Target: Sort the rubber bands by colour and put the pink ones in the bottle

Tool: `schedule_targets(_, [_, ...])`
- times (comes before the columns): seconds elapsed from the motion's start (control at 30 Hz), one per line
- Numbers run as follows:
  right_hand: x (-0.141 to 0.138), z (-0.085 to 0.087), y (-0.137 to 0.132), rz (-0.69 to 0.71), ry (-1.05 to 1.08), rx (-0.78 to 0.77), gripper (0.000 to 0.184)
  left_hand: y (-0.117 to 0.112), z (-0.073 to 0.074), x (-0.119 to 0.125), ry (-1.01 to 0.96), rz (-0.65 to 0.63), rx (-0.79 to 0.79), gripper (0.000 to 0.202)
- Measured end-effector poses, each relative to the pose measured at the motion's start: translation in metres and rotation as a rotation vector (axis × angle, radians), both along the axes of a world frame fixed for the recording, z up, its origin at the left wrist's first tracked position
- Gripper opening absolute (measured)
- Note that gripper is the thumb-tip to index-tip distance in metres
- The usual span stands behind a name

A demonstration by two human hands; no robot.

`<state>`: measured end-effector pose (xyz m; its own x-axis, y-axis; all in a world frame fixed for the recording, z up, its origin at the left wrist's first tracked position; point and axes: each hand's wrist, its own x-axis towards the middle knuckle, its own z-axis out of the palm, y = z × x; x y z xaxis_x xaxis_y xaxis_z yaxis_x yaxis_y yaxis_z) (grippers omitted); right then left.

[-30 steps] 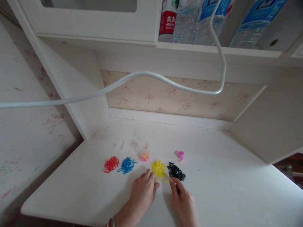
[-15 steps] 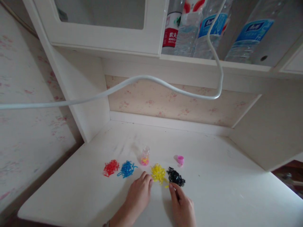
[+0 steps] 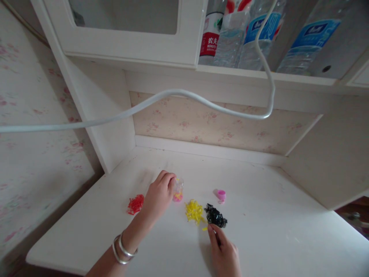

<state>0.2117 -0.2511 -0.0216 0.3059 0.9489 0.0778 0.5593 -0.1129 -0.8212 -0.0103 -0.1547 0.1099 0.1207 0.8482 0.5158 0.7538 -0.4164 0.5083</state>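
My left hand (image 3: 161,192) is at the mouth of a small clear bottle (image 3: 178,187) with a pink bottom. Its fingers are pinched, and a bit of yellow rubber band (image 3: 178,179) shows at the fingertips. Yellow pieces lie inside the bottle, which stands upright. My right hand (image 3: 223,248) is closed beside the black rubber bands (image 3: 215,216); what its fingers hold, if anything, is hidden. One yellow piece (image 3: 205,229) lies by its fingertips. Between the hands is a heap of yellow rubber bands (image 3: 194,211).
Red rubber bands (image 3: 135,204) lie left of my forearm, which covers the spot of the blue heap. A pink cap (image 3: 221,195) rests on the white desk (image 3: 259,238). A white cable (image 3: 178,92) crosses in front, below shelved water bottles (image 3: 230,40).
My left hand has moved from the yellow heap up to the bottle's mouth, and its forearm now hides the blue bands. My right hand stays almost in place.
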Motion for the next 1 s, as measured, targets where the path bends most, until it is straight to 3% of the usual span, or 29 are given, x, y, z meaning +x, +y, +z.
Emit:
schedule_targets(0.27, [-0.002, 0.003, -0.001, -0.009, 0.000, 0.002, 0.049, 0.012, -0.010, 0.011, 0.200, 0.081, -0.092, 0.023])
schedule_targets(0.53, [-0.001, 0.003, -0.002, -0.004, -0.002, 0.000, 0.048, 0.004, -0.017, -0.007, 0.006, 0.059, -0.089, 0.025])
schedule_targets(0.67, [-0.009, 0.017, 0.008, -0.010, 0.081, -0.004, 0.047, -0.029, -0.048, -0.015, -0.162, 0.003, -0.191, 0.026])
schedule_targets(0.83, [-0.035, 0.059, 0.043, 0.035, 0.185, 0.119, 0.045, -0.081, -0.100, -0.013, -0.332, -0.038, -0.465, 0.030])
schedule_targets(0.9, [-0.048, 0.075, 0.060, 0.038, 0.181, 0.182, 0.044, -0.093, -0.111, -0.014, -0.344, -0.033, -0.484, 0.030])
schedule_targets(1.0, [-0.066, 0.093, 0.082, 0.040, 0.148, 0.266, 0.042, -0.101, -0.113, -0.017, -0.337, -0.037, -0.473, 0.029])
